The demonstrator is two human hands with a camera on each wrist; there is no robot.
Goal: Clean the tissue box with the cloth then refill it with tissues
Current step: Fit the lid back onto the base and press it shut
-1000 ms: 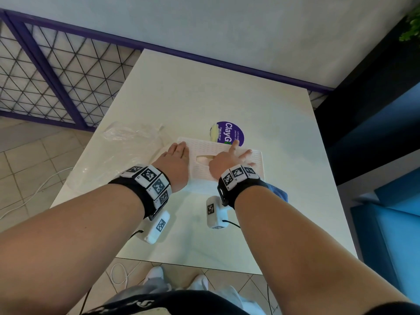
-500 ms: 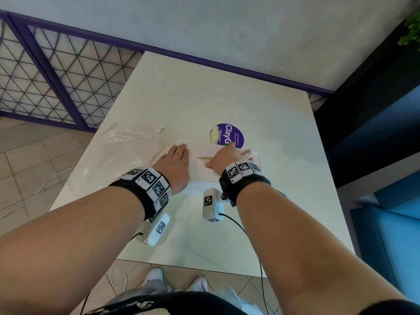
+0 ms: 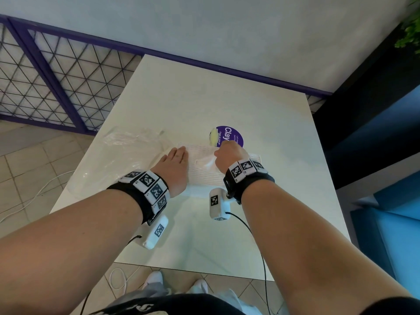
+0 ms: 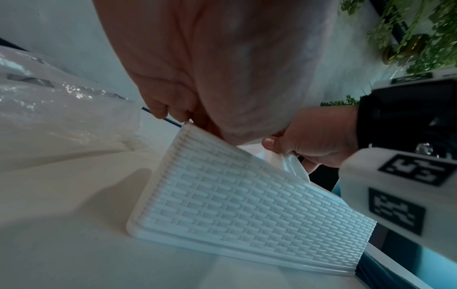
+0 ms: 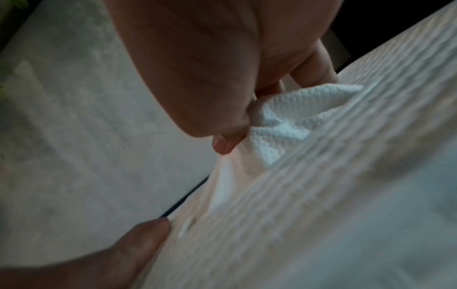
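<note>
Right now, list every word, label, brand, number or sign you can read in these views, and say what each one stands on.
"Clay": large white letters on the round purple sticker on the table; the word runs on under the right hand.
Small white lines beside it on the same sticker: too small to read.
Square black-and-white coded markers on the wristbands and on the wrist camera: patterns, not words.
White print on the dark clothing at the bottom edge of the head view: cut off, unreadable.
</note>
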